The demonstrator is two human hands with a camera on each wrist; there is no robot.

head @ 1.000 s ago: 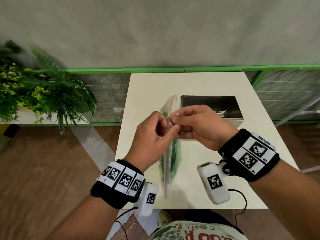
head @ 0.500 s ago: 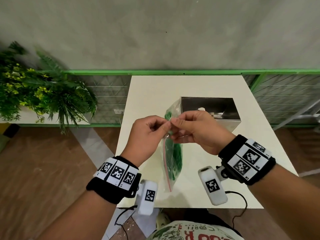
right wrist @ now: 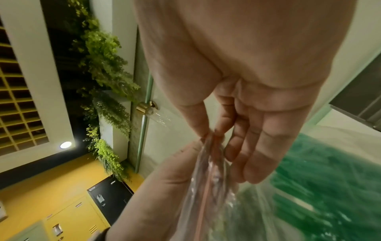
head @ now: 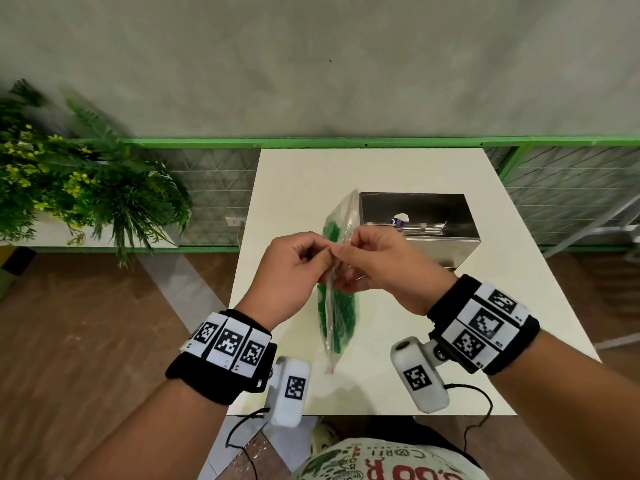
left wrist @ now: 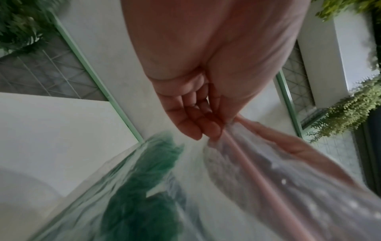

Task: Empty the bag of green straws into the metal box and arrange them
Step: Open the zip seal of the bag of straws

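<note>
A clear zip bag (head: pixel 337 317) full of green straws (head: pixel 343 313) hangs edge-on above the white table (head: pixel 398 382), in front of me. My left hand (head: pixel 294 268) and right hand (head: pixel 377 265) meet at its top edge, each pinching one side of the red zip strip with thumb and forefinger. In the left wrist view the bag (left wrist: pixel 257 171) stretches down from the fingertips, the straws (left wrist: pixel 140 187) a green blur inside. The right wrist view shows the same pinch on the bag (right wrist: pixel 208 179). The open metal box (head: pixel 415 220) stands just behind my right hand.
The table's left edge drops to a wooden floor (head: pixel 86 341). A leafy plant (head: pixel 79 188) stands at the far left, behind a green rail (head: pixel 311 142). Bare tabletop lies beyond the box and to its right.
The bag has turned and swung a little, its lower end now nearer me. Both hands have shifted their pinch along the top edge and stayed together.
</note>
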